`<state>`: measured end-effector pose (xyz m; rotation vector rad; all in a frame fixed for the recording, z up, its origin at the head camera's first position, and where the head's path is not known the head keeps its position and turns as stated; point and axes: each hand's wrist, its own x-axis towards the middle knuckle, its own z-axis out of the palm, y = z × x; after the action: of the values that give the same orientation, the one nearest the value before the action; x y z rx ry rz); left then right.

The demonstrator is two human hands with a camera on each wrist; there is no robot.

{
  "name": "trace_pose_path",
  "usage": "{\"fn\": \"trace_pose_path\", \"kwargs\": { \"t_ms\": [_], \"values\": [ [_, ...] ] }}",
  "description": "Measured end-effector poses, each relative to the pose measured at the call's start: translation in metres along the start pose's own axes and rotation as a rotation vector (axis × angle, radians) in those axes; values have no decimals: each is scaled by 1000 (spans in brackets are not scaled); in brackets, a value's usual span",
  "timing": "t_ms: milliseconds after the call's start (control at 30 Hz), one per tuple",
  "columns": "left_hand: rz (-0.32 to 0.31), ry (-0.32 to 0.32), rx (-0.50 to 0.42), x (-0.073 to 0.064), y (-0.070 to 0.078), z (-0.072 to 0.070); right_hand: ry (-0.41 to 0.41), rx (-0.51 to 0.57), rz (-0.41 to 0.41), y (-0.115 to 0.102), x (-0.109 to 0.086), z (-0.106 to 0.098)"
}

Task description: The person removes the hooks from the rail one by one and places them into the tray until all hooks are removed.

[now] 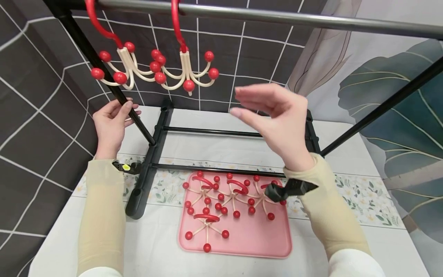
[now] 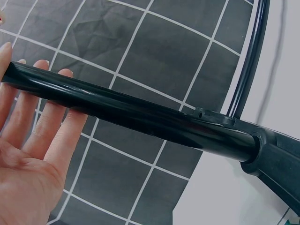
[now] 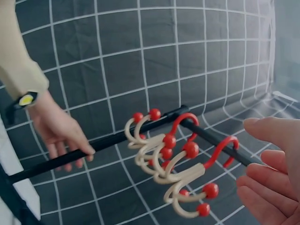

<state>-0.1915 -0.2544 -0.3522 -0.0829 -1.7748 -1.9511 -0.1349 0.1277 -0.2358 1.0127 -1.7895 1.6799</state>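
Note:
My left hand (image 1: pixel 110 125) holds the black slanted post (image 1: pixel 142 129) of a rack, thumb in front and fingers behind it. In the left wrist view its fingers (image 2: pixel 60 133) lie fairly straight behind the post. My right hand (image 1: pixel 282 121) is in the air over the rack's base, thumb and fingers apart, with nothing between them. Two hangers with red hooks, cream curved arms and red balls hang from the top bar (image 1: pixel 277 16): one at left (image 1: pixel 124 59), one beside it (image 1: pixel 185 63). Their ball-tipped arms come close together or touch.
A pink tray (image 1: pixel 256 240) lies on the white table (image 1: pixel 155 246), bearing several similar hangers (image 1: pixel 207 221). Behind it stand the rack's black base bars (image 1: pixel 214 132). A dark gridded backdrop (image 1: pixel 41 127) rises behind and at left; a leaf-patterned curtain (image 1: pixel 391 96) hangs at right.

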Motion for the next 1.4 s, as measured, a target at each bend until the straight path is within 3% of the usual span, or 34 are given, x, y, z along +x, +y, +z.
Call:
{"fn": "trace_pose_path", "kwargs": {
  "t_ms": [133,233,300,533,633,733,867,1067,1300,1400],
  "values": [
    [-2,8,-10,0,-2,-2,23,67,-34,5,29,17],
    [-4,11,-17,-1,-3,-3,52,125,-9,6,47,33],
    [2,8,-17,-2,-3,-4,69,110,8,7,56,44],
    [13,9,12,-1,0,-4,131,55,201,-3,82,72],
    [11,8,20,-1,1,-4,148,64,206,-4,90,80],
    [8,10,25,-2,2,-4,155,80,174,-2,94,87],
    [10,7,20,-3,1,-2,157,25,97,3,97,93],
    [12,-3,-13,-3,1,0,186,-41,136,7,99,94],
    [11,5,-17,-3,1,0,190,-82,-48,18,95,89],
    [15,7,-19,-3,0,0,197,-77,-56,19,95,86]
  ]
}}
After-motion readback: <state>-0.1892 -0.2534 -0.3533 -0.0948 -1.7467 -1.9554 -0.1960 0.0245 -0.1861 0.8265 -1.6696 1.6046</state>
